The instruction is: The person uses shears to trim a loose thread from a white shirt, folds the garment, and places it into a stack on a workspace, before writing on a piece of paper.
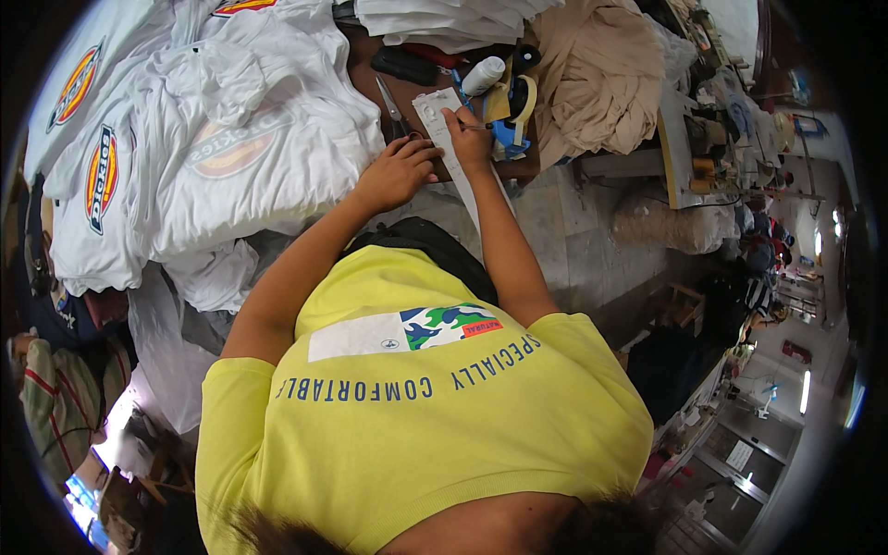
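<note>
My right hand [469,139] is closed round a dark, slim pen [477,126], over a long white paper strip [449,148]. Faint marks show on the strip's upper part, and its lower end hangs past the table edge. My left hand [398,173] lies open at the table edge, fingers stretched toward the strip. Just beyond its fingertips are the handles of a pair of scissors [389,100], partly hidden by that hand. A white bottle [483,76] and a tape dispenser with a yellowish roll [523,104] sit beyond my right hand.
White printed T-shirts [222,139] are heaped on the left. Beige cloth [592,83] is piled on the right, near a machine with thread spools [705,176]. A black case [404,66] lies at the back, beside folded white cloth [444,20]. A wrapped plastic bundle [671,225] stands lower right.
</note>
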### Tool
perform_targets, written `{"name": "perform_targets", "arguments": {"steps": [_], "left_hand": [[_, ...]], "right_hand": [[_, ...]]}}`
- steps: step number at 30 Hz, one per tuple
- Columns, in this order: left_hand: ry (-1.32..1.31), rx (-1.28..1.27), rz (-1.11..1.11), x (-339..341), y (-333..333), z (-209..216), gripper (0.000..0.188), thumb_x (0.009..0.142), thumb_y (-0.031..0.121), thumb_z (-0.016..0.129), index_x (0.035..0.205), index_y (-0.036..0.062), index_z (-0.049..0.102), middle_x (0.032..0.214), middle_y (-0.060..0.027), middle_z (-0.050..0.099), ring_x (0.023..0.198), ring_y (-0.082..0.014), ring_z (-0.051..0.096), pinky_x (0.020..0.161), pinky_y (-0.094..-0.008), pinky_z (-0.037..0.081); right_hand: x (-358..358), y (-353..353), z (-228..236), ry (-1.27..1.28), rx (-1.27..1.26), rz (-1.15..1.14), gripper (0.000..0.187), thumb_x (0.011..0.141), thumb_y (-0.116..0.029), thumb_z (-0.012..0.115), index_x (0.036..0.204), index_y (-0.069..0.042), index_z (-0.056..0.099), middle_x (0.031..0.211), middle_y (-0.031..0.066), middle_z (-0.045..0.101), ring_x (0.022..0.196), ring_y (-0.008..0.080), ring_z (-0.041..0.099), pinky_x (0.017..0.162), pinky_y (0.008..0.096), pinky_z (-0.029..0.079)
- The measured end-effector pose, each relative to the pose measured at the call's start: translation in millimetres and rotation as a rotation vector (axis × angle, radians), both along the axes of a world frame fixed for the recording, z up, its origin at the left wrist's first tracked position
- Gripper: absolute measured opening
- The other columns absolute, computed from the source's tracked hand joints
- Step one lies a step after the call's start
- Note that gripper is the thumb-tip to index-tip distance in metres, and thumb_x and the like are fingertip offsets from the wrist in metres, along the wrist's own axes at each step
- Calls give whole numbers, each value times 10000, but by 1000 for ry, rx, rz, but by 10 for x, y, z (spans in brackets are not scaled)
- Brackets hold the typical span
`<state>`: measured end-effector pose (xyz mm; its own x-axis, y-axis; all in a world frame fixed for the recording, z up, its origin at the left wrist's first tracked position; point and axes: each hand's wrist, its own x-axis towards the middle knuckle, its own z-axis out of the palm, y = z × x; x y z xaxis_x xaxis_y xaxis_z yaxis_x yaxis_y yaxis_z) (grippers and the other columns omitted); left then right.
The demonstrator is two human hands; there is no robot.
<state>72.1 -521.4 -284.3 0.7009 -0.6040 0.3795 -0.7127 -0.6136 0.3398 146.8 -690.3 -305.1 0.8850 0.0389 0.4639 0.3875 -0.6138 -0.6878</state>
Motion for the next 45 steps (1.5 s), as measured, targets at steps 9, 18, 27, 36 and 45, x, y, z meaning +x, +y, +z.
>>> {"name": "perform_targets", "arguments": {"steps": [9,18,27,36,45], "left_hand": [[6,13,-8,-15,22,14,256,874,302,483,864,56,550,1270,-33,495,1220,-227,392,1025,-399,278],[30,-99,-5,16,44,37,267,889,305,476,933,52,549,1186,-85,538,1175,-246,429,998,-387,304],[396,-617,193,53,131,29,272,851,267,561,1004,46,520,909,-124,580,878,-320,544,757,-386,427],[395,-523,186,57,133,64,256,844,254,574,985,47,523,912,-124,570,873,-325,539,755,-390,424],[419,-526,173,76,104,51,272,834,253,595,999,48,523,939,-137,558,879,-335,530,783,-403,419]], "right_hand": [[2,10,-15,-10,2,2,279,827,-226,633,651,-52,504,556,136,499,478,298,487,447,371,369],[25,-43,8,89,89,-41,279,827,-247,645,678,-35,540,556,107,520,495,208,522,457,338,394],[-421,37,647,528,600,305,649,933,-543,270,742,-8,584,626,49,557,562,92,517,524,222,404],[-478,150,452,484,552,348,433,963,-389,360,762,-58,553,652,-14,509,583,70,449,545,213,359],[-302,272,666,551,421,309,418,947,-344,422,683,-31,503,605,4,456,599,105,433,587,263,375]]}}
